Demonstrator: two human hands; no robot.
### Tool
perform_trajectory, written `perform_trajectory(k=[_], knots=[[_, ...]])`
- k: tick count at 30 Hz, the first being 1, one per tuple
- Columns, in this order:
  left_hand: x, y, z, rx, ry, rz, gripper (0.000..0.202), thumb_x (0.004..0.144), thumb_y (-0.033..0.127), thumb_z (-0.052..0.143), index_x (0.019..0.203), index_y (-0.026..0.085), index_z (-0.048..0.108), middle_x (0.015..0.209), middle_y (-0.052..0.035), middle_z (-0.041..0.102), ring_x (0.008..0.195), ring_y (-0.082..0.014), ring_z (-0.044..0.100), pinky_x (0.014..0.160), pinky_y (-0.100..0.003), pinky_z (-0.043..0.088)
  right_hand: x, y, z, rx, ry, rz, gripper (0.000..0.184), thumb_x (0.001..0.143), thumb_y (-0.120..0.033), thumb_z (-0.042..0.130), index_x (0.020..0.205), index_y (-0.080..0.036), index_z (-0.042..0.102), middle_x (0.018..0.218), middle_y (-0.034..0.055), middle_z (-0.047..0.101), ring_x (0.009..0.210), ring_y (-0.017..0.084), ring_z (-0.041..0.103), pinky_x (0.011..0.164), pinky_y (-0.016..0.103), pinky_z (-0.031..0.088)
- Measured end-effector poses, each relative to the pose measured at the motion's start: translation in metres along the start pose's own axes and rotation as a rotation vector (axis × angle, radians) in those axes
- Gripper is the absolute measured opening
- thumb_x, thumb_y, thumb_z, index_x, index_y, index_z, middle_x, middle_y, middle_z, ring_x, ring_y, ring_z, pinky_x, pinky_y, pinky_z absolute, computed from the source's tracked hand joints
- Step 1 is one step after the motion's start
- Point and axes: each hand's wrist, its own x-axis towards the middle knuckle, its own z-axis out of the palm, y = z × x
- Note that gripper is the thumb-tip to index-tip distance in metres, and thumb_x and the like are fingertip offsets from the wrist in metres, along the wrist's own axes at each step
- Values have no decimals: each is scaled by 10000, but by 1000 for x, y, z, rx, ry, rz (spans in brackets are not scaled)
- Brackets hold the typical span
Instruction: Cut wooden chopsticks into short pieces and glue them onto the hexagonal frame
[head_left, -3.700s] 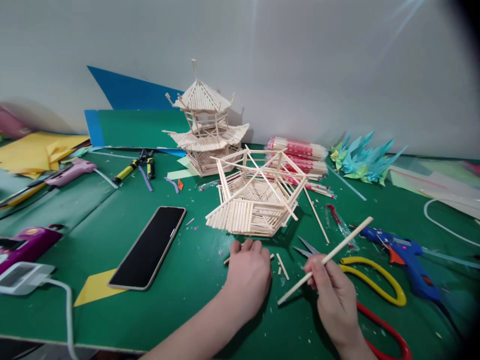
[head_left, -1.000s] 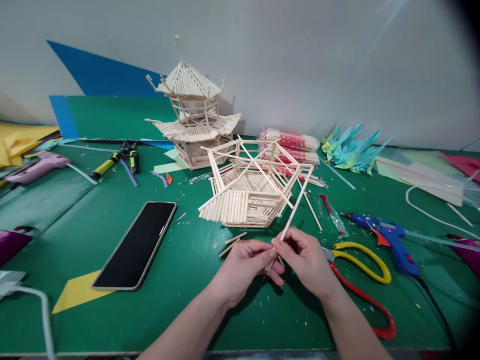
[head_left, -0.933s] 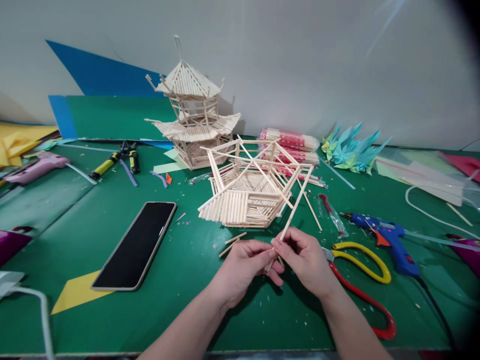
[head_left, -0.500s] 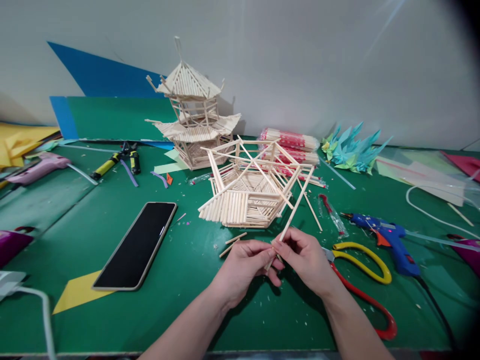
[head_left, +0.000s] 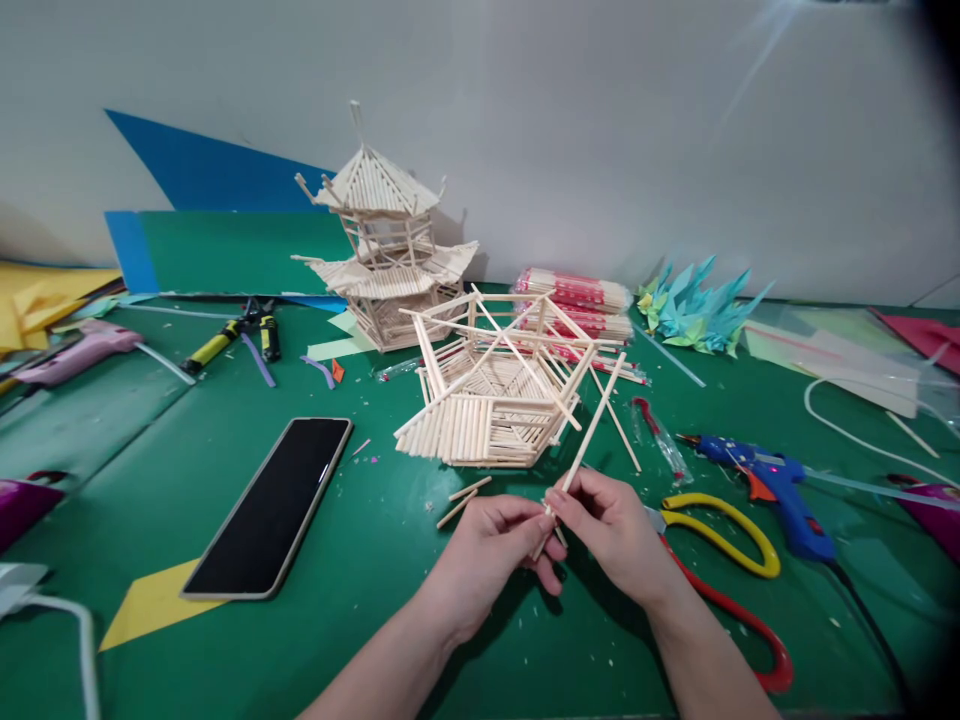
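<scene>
A thin wooden stick (head_left: 594, 425) slants up and to the right between my hands. My left hand (head_left: 499, 545) pinches it near its lower end, thumb against fingers. Close beside, my right hand (head_left: 604, 520) grips the same stick a little higher up. Just beyond my hands stands a half-built stick frame (head_left: 487, 400), six-sided, with slats covering its front left slope and crossed sticks over its top. Short stick pieces (head_left: 461, 500) lie on the table left of my fingers. Pliers with one yellow and one red handle (head_left: 724, 515) rest right of my right hand.
Behind the frame is a stick pagoda (head_left: 382, 270), beside packs of sticks (head_left: 577, 290). A blue glue gun (head_left: 780, 480) lies on the right. On the left are a phone (head_left: 274, 505), a pink glue gun (head_left: 79, 355) and wire strippers (head_left: 225, 335). Blue paper leaves (head_left: 697, 305) stand at the back right.
The whole scene sits slightly lower in view as the camera tilts. Both hands keep hold of the stick, with little change in their grip.
</scene>
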Motion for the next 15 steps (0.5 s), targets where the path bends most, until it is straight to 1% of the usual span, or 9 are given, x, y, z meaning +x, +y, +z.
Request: perform_trajectory(k=[4, 7, 12, 15], knots=[[-1, 4, 4, 46, -3, 13, 231, 783, 259, 530, 662, 80, 612, 596, -30, 590, 454, -117, 553, 512, -265, 424, -2, -1, 1, -34, 29, 0, 222, 814, -323, 505, 656, -168, 519, 528, -42, 502, 520, 93, 457, 499, 197, 372], [-3, 8, 8, 82, 9, 44, 262, 792, 273, 519, 646, 76, 610, 572, -23, 568, 470, -116, 546, 524, -254, 407, -3, -2, 2, -42, 55, -4, 225, 819, -329, 500, 660, -169, 509, 523, -45, 490, 514, 92, 442, 502, 199, 363], [-6, 13, 11, 133, 45, 87, 245, 785, 267, 528, 658, 79, 618, 560, -10, 549, 485, -113, 527, 529, -245, 390, -4, -4, 4, -32, 76, -14, 226, 834, -342, 477, 684, -174, 492, 513, -43, 504, 507, 99, 474, 519, 210, 382], [-8, 14, 12, 154, 65, 101, 266, 777, 262, 542, 597, 78, 611, 528, -10, 541, 475, -107, 503, 523, -239, 376, -5, -5, 7, -33, 97, -19, 223, 835, -341, 478, 685, -177, 494, 537, -42, 501, 527, 99, 471, 531, 207, 385]])
